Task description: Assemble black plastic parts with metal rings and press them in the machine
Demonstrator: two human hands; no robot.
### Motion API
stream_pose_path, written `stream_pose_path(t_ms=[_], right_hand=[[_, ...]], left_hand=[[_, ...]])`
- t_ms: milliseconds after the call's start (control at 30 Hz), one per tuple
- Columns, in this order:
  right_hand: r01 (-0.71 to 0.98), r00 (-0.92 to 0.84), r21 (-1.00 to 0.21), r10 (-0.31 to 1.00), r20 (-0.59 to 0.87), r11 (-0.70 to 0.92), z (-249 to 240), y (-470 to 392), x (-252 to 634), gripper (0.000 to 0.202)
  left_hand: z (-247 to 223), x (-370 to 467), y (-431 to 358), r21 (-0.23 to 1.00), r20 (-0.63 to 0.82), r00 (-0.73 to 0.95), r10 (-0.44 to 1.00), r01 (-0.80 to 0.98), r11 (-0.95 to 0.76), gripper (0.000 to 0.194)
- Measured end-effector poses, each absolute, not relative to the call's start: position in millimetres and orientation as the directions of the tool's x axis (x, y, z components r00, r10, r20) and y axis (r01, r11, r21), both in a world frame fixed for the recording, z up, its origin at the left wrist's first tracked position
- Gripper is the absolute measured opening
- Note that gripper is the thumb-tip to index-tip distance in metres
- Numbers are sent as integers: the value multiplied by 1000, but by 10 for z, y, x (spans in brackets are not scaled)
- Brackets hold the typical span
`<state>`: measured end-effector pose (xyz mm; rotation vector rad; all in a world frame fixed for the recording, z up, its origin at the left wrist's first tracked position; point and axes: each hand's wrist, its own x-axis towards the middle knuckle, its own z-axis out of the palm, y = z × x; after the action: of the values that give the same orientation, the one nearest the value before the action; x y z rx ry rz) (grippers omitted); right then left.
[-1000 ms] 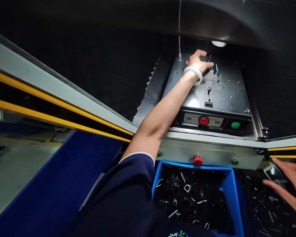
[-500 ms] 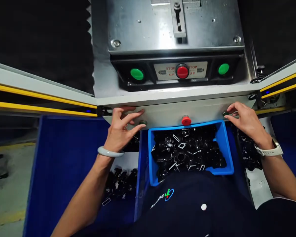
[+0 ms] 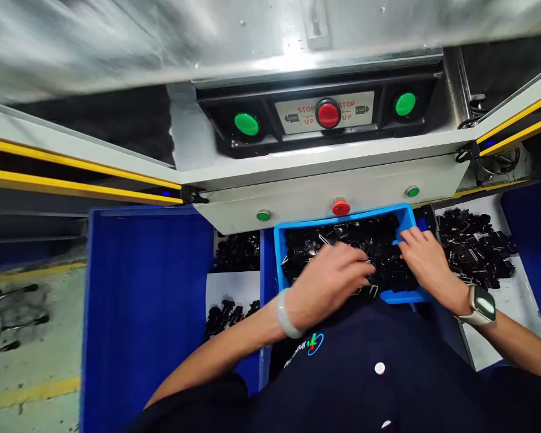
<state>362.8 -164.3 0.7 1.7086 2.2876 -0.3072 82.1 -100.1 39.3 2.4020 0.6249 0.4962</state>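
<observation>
Black plastic parts (image 3: 388, 264) with small metal frames fill a light blue bin (image 3: 279, 252) against my body. Over the middle of the bin is my left hand (image 3: 331, 279), its fingers curled and slightly blurred above the parts; what they hold, if anything, is hidden. My right hand (image 3: 424, 255) is at the bin's right edge, fingertips bent down at the rim and the parts; whether they grip something is hidden. Two small green buttons (image 3: 264, 215) and a red knob (image 3: 341, 207) are on the pale panel beyond the bin, untouched.
Behind the panel is a black control box (image 3: 261, 141) with green and red buttons, and a metal plate (image 3: 270, 36) above it. Yellow-edged guards (image 3: 72, 177) flank the machine. A dark blue crate (image 3: 148, 300) stands left; more black parts (image 3: 473, 246) lie at right.
Both hands have left the green buttons and come down to the bin, the left moving right over the parts. The metal plate looks blurred and spreads wider across the top.
</observation>
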Motion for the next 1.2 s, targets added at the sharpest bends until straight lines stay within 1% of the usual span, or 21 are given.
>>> stream_pose_path(t_ms=[33,67,100,200,300,333,400,500,567,633,700,800,867,933,1000,1067,1133,1200], right_hand=[[950,-277,32,886,-373,311,-41,-1735,3574,20],[942,-282,61,877,-388,330,-83,-1803,3530,21],[938,-286,75,875,-391,339,-117,-1850,3499,22],[942,-275,80,885,-375,327,-153,-1892,3467,23],[946,-266,82,893,-362,315,-133,-1878,3475,23],[947,-263,81,896,-359,311,-127,-1874,3476,23],[950,-257,79,900,-351,302,-125,-1867,3469,23],[954,-247,77,908,-339,288,-137,-1857,3444,22],[957,-241,75,912,-331,280,-141,-1846,3425,22],[960,-235,71,916,-325,271,-132,-1836,3414,23],[962,-229,69,920,-319,263,-114,-1827,3418,23],[968,-213,63,927,-307,243,-95,-1810,3454,24],[974,-209,27,934,-290,226,-102,-1788,3487,24],[977,-212,-34,944,-255,210,-123,-1753,3518,23],[971,-234,-108,950,-208,215,-148,-1708,3545,20],[957,-263,-169,951,-164,235,-168,-1658,3568,18],[941,-300,-209,944,-141,267,-178,-1609,3588,19],[930,-323,-228,936,-138,287,-176,-1565,3604,21]], left_hand=[[374,933,-1107,640,180,893,412,212,-738,25],[326,1011,-1201,635,170,932,319,145,-759,23],[257,1056,-1281,617,169,948,269,111,-779,22],[33,1028,-1421,512,186,956,228,104,-853,28],[-43,910,-1423,401,124,971,203,138,-906,37],[-31,882,-1396,385,96,971,218,166,-908,38],[8,863,-1308,373,78,944,320,270,-888,39],[-4,919,-1112,352,131,841,524,455,-818,39],[-89,978,-972,341,158,779,607,534,-774,40],[-201,1022,-861,345,158,753,638,564,-751,41],[-286,1034,-798,370,159,752,640,555,-745,43],[-273,992,-789,483,190,725,662,518,-706,44],[-161,942,-810,600,214,651,729,501,-623,42],[-3,883,-825,730,204,549,811,467,-499,41],[149,816,-821,860,132,433,892,397,-320,40],[258,742,-795,962,-5,324,946,261,-85,39],[312,672,-753,984,-177,262,949,76,163,41],[329,616,-703,924,-327,256,910,-115,365,47]])
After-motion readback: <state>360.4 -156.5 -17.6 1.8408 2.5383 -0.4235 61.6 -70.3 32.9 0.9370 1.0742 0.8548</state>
